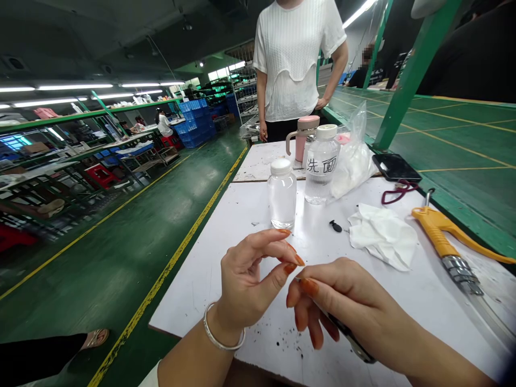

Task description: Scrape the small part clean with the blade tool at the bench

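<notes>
We find the left hand [245, 285] raised above the table, its thumb and fingertips [293, 260] brought together; any item between them is too small for us to make out. The right hand [346, 306] is closed around a slim tool [350, 339], whose dark shank emerges below the palm. We read the tool's long axis as running diagonally, from the lower right up toward the left fingertips. Its front end lies under the right fingers, just beside the left fingertips, so the right hand is the nearer and the left hand stands just off the tool's tip. Beneath both hands, dark specks [284, 338] lie on the white table [201, 293]. Further out, we note a small black piece [334, 226], a crumpled wipe [382, 236], and a yellow-handled tool [439, 231] to the right. Two capped bottles [282, 194] [321, 166] stand ahead, with a pink flask [304, 137], a plastic bag [352, 161], and a phone [395, 166] beyond them. A co-worker [290, 64] stands at the far end of the table.
</notes>
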`<state>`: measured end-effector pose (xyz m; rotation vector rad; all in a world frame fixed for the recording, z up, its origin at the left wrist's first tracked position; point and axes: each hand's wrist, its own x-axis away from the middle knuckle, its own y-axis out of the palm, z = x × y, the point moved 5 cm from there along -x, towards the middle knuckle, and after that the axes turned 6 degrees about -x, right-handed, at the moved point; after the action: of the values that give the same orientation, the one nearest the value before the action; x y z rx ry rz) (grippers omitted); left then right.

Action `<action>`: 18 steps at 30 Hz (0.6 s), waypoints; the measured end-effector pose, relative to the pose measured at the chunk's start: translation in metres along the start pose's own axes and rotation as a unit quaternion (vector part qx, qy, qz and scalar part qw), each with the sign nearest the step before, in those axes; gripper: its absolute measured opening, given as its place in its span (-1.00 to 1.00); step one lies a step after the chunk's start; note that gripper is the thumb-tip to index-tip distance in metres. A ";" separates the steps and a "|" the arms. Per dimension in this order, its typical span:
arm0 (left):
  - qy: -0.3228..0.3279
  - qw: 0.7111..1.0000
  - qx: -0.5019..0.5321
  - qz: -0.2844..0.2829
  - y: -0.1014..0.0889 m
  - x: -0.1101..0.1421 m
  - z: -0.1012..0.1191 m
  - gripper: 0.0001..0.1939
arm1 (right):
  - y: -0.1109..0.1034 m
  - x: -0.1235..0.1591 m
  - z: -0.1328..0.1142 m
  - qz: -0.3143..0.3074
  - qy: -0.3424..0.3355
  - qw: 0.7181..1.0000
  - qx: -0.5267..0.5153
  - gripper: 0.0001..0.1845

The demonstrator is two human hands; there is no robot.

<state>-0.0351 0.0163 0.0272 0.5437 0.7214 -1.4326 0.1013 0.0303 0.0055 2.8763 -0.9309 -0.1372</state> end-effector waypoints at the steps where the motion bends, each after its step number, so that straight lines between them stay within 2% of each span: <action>1: -0.002 1.000 0.001 0.000 0.000 0.000 0.000 -0.52 | 0.000 0.000 0.000 -0.001 -0.002 1.000 0.000 -0.56; 18: -0.029 0.998 0.047 -0.008 -0.002 0.000 -0.005 -0.53 | 0.000 0.001 -0.001 0.009 -0.007 1.000 -0.005 -0.58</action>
<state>-0.0372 0.0197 0.0246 0.5670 0.6151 -1.4975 0.1017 0.0297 0.0064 2.8614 -0.9566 -0.1603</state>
